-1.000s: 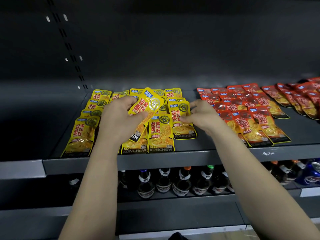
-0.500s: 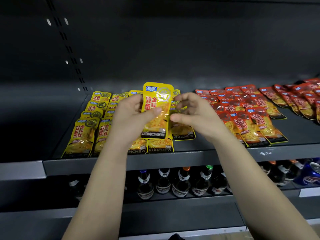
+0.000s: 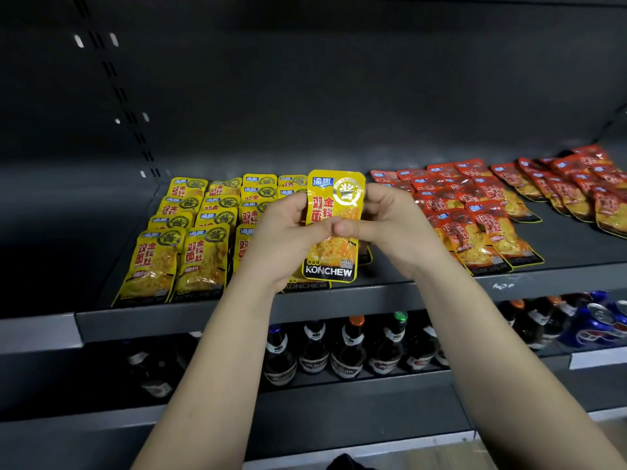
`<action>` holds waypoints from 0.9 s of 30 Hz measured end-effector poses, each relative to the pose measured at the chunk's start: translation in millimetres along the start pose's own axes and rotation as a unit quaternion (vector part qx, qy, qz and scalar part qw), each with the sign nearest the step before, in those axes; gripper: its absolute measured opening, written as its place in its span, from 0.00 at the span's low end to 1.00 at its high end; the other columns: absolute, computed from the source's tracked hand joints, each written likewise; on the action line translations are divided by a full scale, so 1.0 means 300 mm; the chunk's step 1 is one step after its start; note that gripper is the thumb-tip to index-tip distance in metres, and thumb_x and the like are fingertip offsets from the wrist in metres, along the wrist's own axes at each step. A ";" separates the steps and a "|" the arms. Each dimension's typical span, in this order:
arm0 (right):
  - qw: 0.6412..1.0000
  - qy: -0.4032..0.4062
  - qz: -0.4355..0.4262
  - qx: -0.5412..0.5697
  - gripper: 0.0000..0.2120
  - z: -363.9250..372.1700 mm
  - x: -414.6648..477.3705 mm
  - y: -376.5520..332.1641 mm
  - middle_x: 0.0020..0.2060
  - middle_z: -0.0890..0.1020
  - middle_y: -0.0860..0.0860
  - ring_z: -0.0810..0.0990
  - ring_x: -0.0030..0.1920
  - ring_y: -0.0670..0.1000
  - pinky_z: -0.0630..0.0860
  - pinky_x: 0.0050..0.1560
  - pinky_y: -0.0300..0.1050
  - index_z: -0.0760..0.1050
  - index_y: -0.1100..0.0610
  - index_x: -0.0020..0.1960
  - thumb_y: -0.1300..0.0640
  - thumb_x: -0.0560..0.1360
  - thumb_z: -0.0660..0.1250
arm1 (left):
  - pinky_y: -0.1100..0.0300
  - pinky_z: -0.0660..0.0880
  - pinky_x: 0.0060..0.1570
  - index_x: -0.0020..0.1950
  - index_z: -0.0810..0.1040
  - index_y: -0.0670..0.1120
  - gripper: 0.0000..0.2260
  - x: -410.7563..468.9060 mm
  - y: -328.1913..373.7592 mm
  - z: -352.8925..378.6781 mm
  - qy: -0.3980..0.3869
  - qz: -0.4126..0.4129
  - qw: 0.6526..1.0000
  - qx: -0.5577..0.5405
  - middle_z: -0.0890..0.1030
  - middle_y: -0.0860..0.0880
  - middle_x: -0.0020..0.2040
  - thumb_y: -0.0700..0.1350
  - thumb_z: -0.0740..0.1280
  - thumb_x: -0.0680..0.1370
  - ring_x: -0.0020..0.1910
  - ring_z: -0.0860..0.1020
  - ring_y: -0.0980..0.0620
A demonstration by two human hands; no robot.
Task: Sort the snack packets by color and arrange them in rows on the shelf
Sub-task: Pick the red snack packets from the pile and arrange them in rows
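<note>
A yellow snack packet (image 3: pixel 334 198) stands upright above the shelf front, held between both hands. My left hand (image 3: pixel 283 239) grips its left edge and my right hand (image 3: pixel 390 228) grips its right edge, thumbs meeting across its middle. Behind them, several yellow packets (image 3: pixel 200 239) lie in overlapping rows on the left of the dark shelf (image 3: pixel 339 301). Several red packets (image 3: pixel 481 228) lie in rows on the right of the same shelf. My hands hide some of the yellow packets in the middle.
The shelf's back wall and left upright with slots (image 3: pixel 115 93) are dark. On the shelf below stand several dark bottles (image 3: pixel 349 347) and, at the right, blue cans (image 3: pixel 597 325). Bare shelf lies left of the yellow rows.
My left hand lifted one yellow packet off the rows and turned it upright. My right hand left the shelf packets and closed on its right edge.
</note>
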State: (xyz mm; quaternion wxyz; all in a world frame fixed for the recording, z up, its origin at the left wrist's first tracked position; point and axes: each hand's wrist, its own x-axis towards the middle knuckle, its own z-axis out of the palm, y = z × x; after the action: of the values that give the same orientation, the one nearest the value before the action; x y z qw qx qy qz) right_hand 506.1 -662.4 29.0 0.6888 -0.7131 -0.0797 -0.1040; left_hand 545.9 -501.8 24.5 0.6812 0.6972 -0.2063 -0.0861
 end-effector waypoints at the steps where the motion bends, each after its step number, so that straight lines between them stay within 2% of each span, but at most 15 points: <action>1: 1.000 0.000 0.002 -0.001 0.18 0.000 0.001 0.002 0.44 0.85 0.55 0.84 0.44 0.53 0.81 0.44 0.46 0.80 0.59 0.51 0.64 0.62 0.77 | 0.51 0.80 0.46 0.52 0.81 0.41 0.07 -0.004 0.001 0.002 -0.001 -0.003 1.000 -0.002 0.85 0.45 0.47 0.37 0.72 0.74 0.46 0.82 0.48; 3: 1.000 -0.001 0.009 -0.006 0.17 -0.003 0.005 0.005 0.44 0.85 0.56 0.84 0.44 0.53 0.81 0.46 0.48 0.79 0.62 0.51 0.67 0.63 0.76 | 0.58 0.78 0.41 0.51 0.80 0.44 0.06 -0.014 0.006 0.001 -0.010 -0.012 1.000 -0.010 0.85 0.48 0.46 0.38 0.71 0.75 0.44 0.82 0.52; 4: 1.000 0.000 0.012 -0.008 0.17 -0.007 0.006 0.003 0.44 0.85 0.56 0.84 0.44 0.53 0.82 0.47 0.49 0.79 0.63 0.52 0.67 0.64 0.75 | 0.58 0.78 0.41 0.51 0.80 0.46 0.05 -0.020 0.009 -0.004 -0.021 -0.020 0.999 -0.013 0.85 0.48 0.47 0.40 0.70 0.76 0.45 0.82 0.52; 6: 1.000 0.012 0.024 -0.017 0.20 -0.025 0.010 -0.009 0.43 0.85 0.56 0.84 0.43 0.53 0.82 0.45 0.47 0.78 0.66 0.54 0.67 0.63 0.76 | 0.51 0.80 0.46 0.52 0.80 0.48 0.05 -0.027 0.015 -0.032 -0.041 -0.031 0.999 0.015 0.83 0.47 0.49 0.46 0.70 0.77 0.50 0.82 0.48; 8: 0.998 0.033 0.046 -0.027 0.17 -0.056 0.016 -0.030 0.40 0.86 0.54 0.85 0.40 0.52 0.82 0.40 0.45 0.78 0.66 0.52 0.67 0.64 0.75 | 0.51 0.79 0.50 0.53 0.79 0.51 0.06 -0.028 0.021 -0.085 -0.025 -0.012 0.991 0.128 0.82 0.52 0.48 0.49 0.70 0.77 0.51 0.81 0.49; 11: 0.991 0.059 0.084 -0.086 0.09 -0.096 0.026 -0.039 0.33 0.85 0.50 0.84 0.33 0.47 0.77 0.31 0.37 0.77 0.63 0.46 0.71 0.69 0.72 | 0.51 0.78 0.53 0.56 0.79 0.52 0.11 -0.026 0.029 -0.175 0.032 0.030 0.939 0.341 0.82 0.54 0.50 0.50 0.72 0.75 0.50 0.81 0.53; 15: 0.975 0.056 0.151 -0.154 0.10 -0.106 0.037 0.000 0.36 0.82 0.57 0.81 0.33 0.47 0.74 0.31 0.37 0.78 0.65 0.50 0.68 0.71 0.73 | 0.48 0.76 0.56 0.59 0.78 0.51 0.14 -0.024 0.024 -0.255 0.072 0.031 0.888 0.452 0.81 0.52 0.53 0.51 0.71 0.74 0.54 0.78 0.50; 19: 0.962 0.039 0.191 -0.193 0.06 -0.087 0.035 0.035 0.37 0.80 0.58 0.76 0.36 0.52 0.70 0.30 0.37 0.78 0.61 0.46 0.66 0.71 0.73 | 0.49 0.76 0.54 0.59 0.78 0.51 0.15 -0.035 0.017 -0.290 0.094 0.031 0.867 0.488 0.81 0.51 0.54 0.52 0.72 0.74 0.54 0.79 0.50; 22: 0.954 0.043 0.203 -0.215 0.06 -0.085 0.042 0.060 0.40 0.81 0.63 0.76 0.39 0.55 0.71 0.37 0.43 0.79 0.62 0.44 0.65 0.70 0.75 | 0.51 0.76 0.53 0.58 0.79 0.51 0.14 -0.045 0.016 -0.295 0.097 0.029 0.864 0.493 0.81 0.51 0.54 0.52 0.72 0.74 0.54 0.79 0.51; 24: 0.945 0.048 0.210 -0.248 0.11 -0.088 0.048 0.070 0.38 0.81 0.62 0.76 0.36 0.54 0.72 0.37 0.45 0.79 0.66 0.46 0.62 0.68 0.77 | 0.52 0.76 0.53 0.58 0.79 0.51 0.14 -0.049 0.014 -0.297 0.098 0.028 0.862 0.496 0.81 0.51 0.54 0.52 0.71 0.74 0.55 0.79 0.51; 27: 0.930 0.045 0.214 -0.296 0.16 -0.091 0.060 0.081 0.33 0.79 0.57 0.71 0.30 0.50 0.66 0.32 0.42 0.79 0.67 0.45 0.58 0.66 0.79 | 0.50 0.77 0.53 0.57 0.79 0.52 0.13 -0.048 0.011 -0.297 0.092 0.028 0.866 0.491 0.81 0.52 0.54 0.52 0.71 0.74 0.55 0.78 0.51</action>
State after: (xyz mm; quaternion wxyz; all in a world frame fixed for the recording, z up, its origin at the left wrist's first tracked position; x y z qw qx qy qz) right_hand 528.6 -691.1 11.1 0.4556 -0.8791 0.1403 -0.0052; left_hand 568.1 -414.4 30.6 0.2692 0.9401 -0.1778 0.1104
